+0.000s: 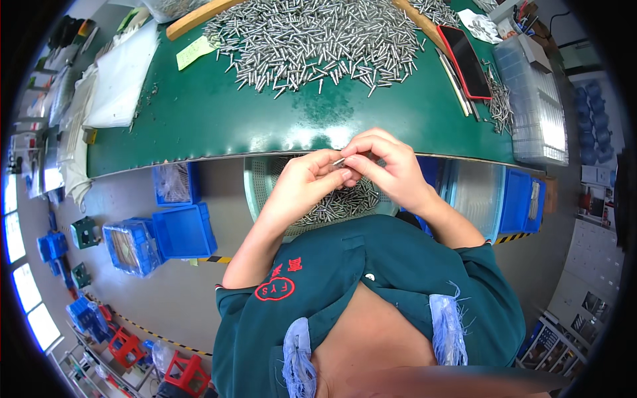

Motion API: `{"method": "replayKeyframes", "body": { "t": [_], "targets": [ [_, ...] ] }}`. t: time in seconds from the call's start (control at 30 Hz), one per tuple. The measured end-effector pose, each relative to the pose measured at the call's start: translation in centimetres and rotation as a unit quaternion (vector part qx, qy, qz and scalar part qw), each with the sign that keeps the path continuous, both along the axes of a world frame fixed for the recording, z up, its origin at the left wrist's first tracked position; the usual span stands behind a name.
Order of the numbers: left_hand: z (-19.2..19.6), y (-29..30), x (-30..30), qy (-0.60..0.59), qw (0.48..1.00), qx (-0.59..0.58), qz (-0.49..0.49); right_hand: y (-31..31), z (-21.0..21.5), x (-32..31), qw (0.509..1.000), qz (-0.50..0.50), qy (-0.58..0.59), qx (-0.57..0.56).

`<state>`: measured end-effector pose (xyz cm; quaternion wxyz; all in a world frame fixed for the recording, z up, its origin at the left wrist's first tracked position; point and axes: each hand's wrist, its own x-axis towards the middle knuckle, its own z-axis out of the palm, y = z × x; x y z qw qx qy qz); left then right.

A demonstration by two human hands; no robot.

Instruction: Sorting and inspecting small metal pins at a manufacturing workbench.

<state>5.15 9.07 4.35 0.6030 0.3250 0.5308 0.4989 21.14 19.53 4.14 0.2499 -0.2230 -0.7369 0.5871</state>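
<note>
Just in front of the table's near edge, my two hands meet above a basket. A small silver metal pin (339,161) shows between the fingertips. My left hand (302,186) is closed, its thumb and fingers pinching around the pin. My right hand (388,169) is closed too, with thumb and forefinger pressed on the same pin. Whether more pins lie inside the fingers is hidden. Below the hands, a pale green basket (253,192) holds many similar pins (338,204). A large heap of loose pins (325,46) covers the far middle of the green table (219,126).
Wooden strips (199,18) flank the heap. To its right lie a red-edged phone (466,63), thin sticks (454,83) and a clear plastic box (531,99). White sheets (123,79) rest at the left. Blue crates (184,232) stand on the floor.
</note>
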Motion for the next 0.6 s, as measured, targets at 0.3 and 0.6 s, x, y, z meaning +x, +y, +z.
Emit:
{"method": "replayKeyframes", "body": {
  "t": [0.3,0.6],
  "targets": [
    [1.0,-1.1,-1.9,0.034,0.998,0.014,-0.060,0.6,-1.7,0.7,0.727,0.065,0.086,-0.678],
    [0.8,0.2,-3.3,0.531,0.818,0.172,0.141,0.4,-0.6,0.9,0.952,0.168,-0.060,-0.249]
  ]
}}
